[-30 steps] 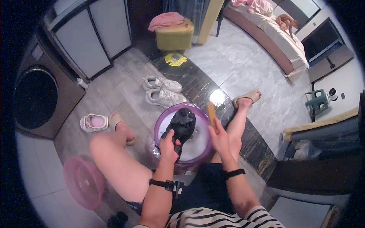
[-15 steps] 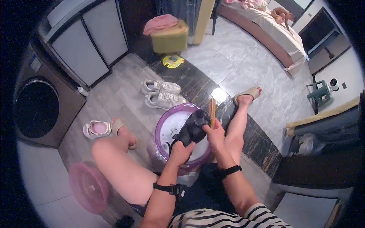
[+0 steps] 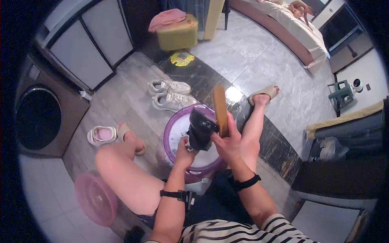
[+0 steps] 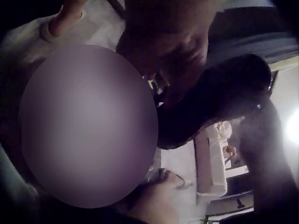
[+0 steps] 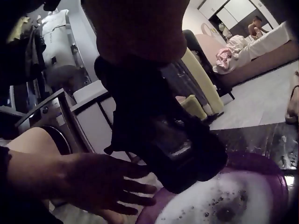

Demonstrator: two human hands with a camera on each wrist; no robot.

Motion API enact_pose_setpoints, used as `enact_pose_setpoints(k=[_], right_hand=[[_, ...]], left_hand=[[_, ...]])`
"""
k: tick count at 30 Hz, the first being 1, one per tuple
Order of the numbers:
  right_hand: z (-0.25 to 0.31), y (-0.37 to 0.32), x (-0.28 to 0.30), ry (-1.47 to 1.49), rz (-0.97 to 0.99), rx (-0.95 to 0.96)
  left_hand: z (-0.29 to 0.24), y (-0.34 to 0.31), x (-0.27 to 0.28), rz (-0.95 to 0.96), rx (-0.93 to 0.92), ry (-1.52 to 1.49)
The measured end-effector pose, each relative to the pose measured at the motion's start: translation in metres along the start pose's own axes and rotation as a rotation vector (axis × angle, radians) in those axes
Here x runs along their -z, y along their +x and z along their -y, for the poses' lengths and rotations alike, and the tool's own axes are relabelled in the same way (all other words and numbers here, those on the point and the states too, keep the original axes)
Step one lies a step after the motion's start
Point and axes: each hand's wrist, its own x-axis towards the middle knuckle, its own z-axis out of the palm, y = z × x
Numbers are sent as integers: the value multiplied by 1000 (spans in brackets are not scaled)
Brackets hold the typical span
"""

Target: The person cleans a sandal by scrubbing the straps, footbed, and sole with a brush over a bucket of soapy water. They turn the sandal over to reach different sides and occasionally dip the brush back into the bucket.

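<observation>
A black shoe (image 3: 201, 128) is held up over a purple basin (image 3: 167, 137) of sudsy water. My right hand (image 3: 227, 142) grips a wooden-backed scrubbing brush (image 3: 220, 106), which points up and away, and pinches the shoe's edge with its thumb and fingers. At the near left side of the shoe is my left hand (image 3: 185, 156). In the right wrist view the left hand's fingers (image 5: 138, 187) are spread and fairly straight, just below the dark shoe (image 5: 173, 144). The left wrist view is dark and partly blurred out.
White sneakers (image 3: 173, 101) stand just beyond the basin. A pink basin (image 3: 96, 200) and a pale sandal (image 3: 102, 135) lie to the left. A washing machine (image 3: 60, 139) stands further left. A green stool (image 3: 341, 95) is at the far right; a person (image 3: 300, 9) is on the bed.
The shoe has turned from lying lengthwise in the left hand to standing more upright at the right hand. The left hand's fingers have loosened. The right hand, with the brush, has come against the shoe.
</observation>
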Motion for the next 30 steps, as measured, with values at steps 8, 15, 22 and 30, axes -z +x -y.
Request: enact_pose_setpoints(k=[8, 15, 22, 30], right_hand=[[35, -10, 20, 1, 78, -58], [58, -21, 63, -64, 177, -52], [69, -30, 61, -164, 197, -26], [80, 5, 46, -95, -16, -20]], left_hand=[[-14, 4, -8, 145, 208, -427], [-50, 11, 10, 4, -259, -577], [-61, 5, 14, 42, -337, -626], [-75, -8, 24, -4, -294, -96]])
